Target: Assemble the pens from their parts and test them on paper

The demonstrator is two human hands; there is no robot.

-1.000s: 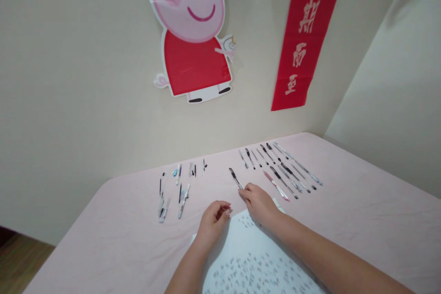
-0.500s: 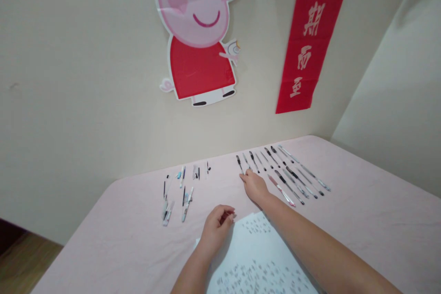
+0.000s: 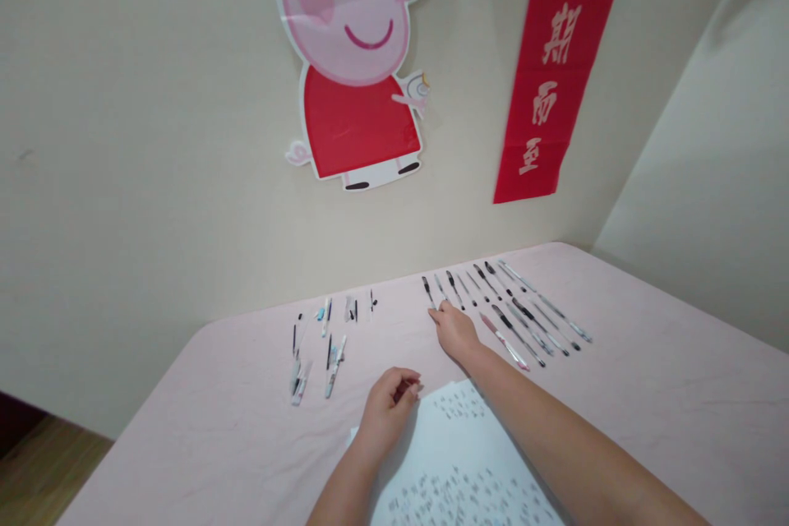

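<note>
My right hand (image 3: 456, 332) reaches over the pink cloth, with its fingertips closed at the near end of a black-and-clear pen (image 3: 427, 288), the leftmost of the row. That pen's lower end is hidden by the fingers. My left hand (image 3: 390, 404) rests loosely curled at the left edge of a sheet of paper (image 3: 449, 444), a gap showing between thumb and fingers and nothing visible in it. Handwritten marks cover parts of the paper. Beside my right hand lies a pink pen (image 3: 505, 343), with a black pen (image 3: 519, 334) to its right.
More pens (image 3: 486, 283) lie in rows on the right of the pink-covered table (image 3: 653, 394). Taken-apart pens (image 3: 333, 366) and caps lie in small groups on the left. Behind stands a wall with a pig cutout (image 3: 363, 123) and a red banner (image 3: 548, 90).
Almost nothing differs. My right hand has stirred very slightly at the leftmost pen, while my left hand stays beside the paper.
</note>
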